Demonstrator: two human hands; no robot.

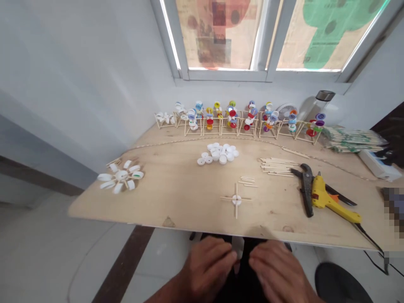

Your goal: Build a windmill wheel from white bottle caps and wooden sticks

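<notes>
My left hand (205, 269) and my right hand (277, 269) hang side by side below the front edge of a plywood board (176, 198), over dark clothing. A small white piece (238, 247) shows between them, touching the left fingertips, though I cannot tell whether it is held. Nearest the hands on the board lies a cross of wooden sticks with a white bottle cap (236, 200) at its centre. Short sticks (248, 181) lie just beyond it.
A yellow glue gun (331, 202) and black pliers (306, 189) lie at the right. Loose sticks (277, 166), a heap of white caps (217, 153), a white-cap wheel (120, 176) and a back row of stick frames with coloured caps (240, 120) also stand on the board.
</notes>
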